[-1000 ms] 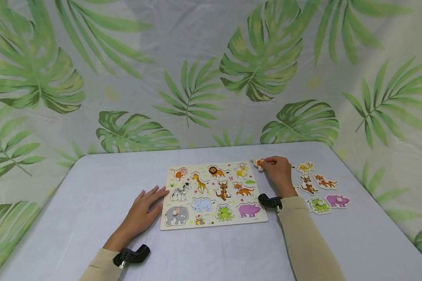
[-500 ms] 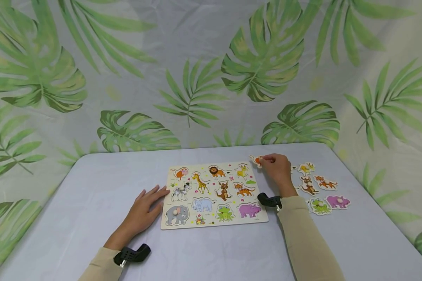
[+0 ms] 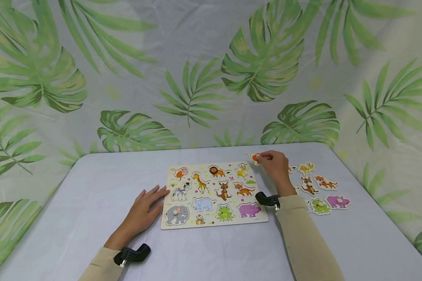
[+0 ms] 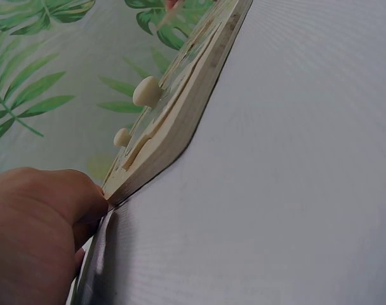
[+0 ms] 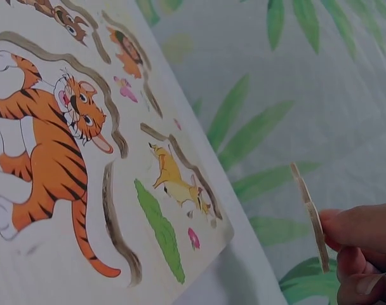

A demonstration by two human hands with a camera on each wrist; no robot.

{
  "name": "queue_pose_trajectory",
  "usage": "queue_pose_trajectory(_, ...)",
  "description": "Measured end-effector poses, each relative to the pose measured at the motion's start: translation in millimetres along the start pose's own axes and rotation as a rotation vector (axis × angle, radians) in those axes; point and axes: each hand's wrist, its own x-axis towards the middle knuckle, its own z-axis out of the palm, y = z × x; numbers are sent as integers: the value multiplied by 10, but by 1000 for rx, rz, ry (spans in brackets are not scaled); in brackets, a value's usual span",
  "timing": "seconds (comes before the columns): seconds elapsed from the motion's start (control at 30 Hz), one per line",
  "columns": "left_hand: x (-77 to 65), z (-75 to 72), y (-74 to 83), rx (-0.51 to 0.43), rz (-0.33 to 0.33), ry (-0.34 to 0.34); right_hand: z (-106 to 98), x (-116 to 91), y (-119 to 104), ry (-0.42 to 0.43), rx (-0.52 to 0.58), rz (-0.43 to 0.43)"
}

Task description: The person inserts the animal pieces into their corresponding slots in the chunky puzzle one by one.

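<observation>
Monkey piece (image 3: 254, 157), judging by tail and colour, pinched in the right hand (image 3: 276, 168) just beyond the far right corner of the board (image 3: 264, 217), near the far edge of the table (image 3: 74, 187). Head end hidden under thumb and fingertips; tail clear of the grip, pointing left. Seen edge-on from the right wrist: a thin strip, long axis steep across the fingertips, well apart from the board. At the opposite far corner, the left one, the monkey slot (image 3: 179, 173); in between, along the board's far edge, the lion slot (image 3: 218, 171) and deer slot (image 3: 242, 170). Nearer to the monkey slot, the left hand (image 3: 145, 208), laid at the board's left edge, fingers straight and slightly spread, tips touching wood, gripping nothing. In the near left corner, the elephant (image 3: 176, 215), knob up. Loose toward the table's right edge: deer (image 3: 306, 168), kangaroo (image 3: 307, 185), tiger (image 3: 325, 182), frog (image 3: 320, 206) and hippo (image 3: 338, 201), with others partly hidden behind the right arm.
</observation>
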Motion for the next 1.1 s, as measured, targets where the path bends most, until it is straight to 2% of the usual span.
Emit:
queue_pose_trajectory(0.17,-9,-7,-8,1,10,9,13,-29,-67,-8,-12,-18)
queue_pose_trajectory(0.33,-18,-14,-18,4,13,16,38,-54,-122,-35,27,-35)
queue_pose_trajectory(0.77,-24,-32,-23,1,-8,-13,112,-81,-211,-61,10,-89)
queue_pose_trajectory(1.1,-1,-1,-20,-22,10,9,166,-133,-284,-69,13,-155)
